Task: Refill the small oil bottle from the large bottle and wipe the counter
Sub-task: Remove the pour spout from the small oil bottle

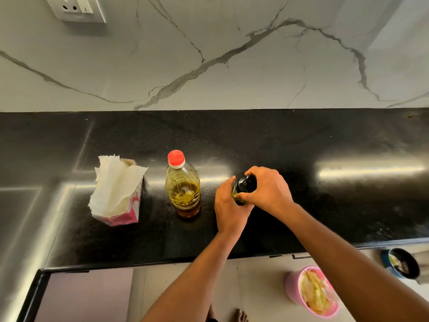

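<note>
The left hand (228, 206) wraps the lower body of the small bottle (243, 189), which stands upright on the counter (301, 147). The right hand (267, 189) closes over its top from the right. The large bottle (182, 184), capped, stands just left; tissue box (120, 194) farther left.

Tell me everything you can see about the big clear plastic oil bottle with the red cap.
The big clear plastic oil bottle with the red cap stands upright on the black stone counter, between the pink tissue box on its left and the small dark bottle on its right. Its ribbed red screw cap is on. The body is transparent with moulded ridges and holds yellow oil, looking darker amber at the base. Neither hand touches it; only the counter does.
</note>
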Motion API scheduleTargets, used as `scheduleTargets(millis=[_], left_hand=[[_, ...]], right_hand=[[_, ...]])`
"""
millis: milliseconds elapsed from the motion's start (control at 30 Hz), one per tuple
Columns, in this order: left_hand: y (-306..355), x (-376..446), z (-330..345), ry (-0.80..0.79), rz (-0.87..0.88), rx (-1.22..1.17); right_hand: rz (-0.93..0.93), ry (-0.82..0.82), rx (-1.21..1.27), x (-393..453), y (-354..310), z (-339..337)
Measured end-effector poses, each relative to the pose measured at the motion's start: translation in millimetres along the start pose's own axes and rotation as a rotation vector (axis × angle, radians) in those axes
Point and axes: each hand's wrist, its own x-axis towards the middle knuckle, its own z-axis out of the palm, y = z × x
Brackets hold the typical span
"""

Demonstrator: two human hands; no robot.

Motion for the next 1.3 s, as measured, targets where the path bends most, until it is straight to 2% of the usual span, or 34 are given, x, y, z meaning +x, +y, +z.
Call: scheduleTargets(millis=[233, 433, 800, 1133, 1200, 1300], left_hand=[[-7, 4, 1, -0.019, 0.065, -0.085], [-5, 7, -5, -0.056, 0.110, -0.114], [-17, 8, -1, -0.060, 0.060, -0.137], [-15, 3, -1, -0.025, 0.030, -0.137], [-13, 3, 0, -0.021, 0.025, -0.151], [-12, 2, 0, -0.006, 0.026, -0.131]], right_hand=[[-0.046, -0.047, 0.002, 2, -2, -4], [-0.165, -0.154, -0.063, 11, -2, -13], [-0.501, -0.451, -0.161, 36, 4, -29], [-0.761, -0.588, -0.251, 43, 12, -40], [-0.723, -0.561, -0.222, 40, 11, -43], [-0.471, -0.338, -0.188, 29, 2, -37]])
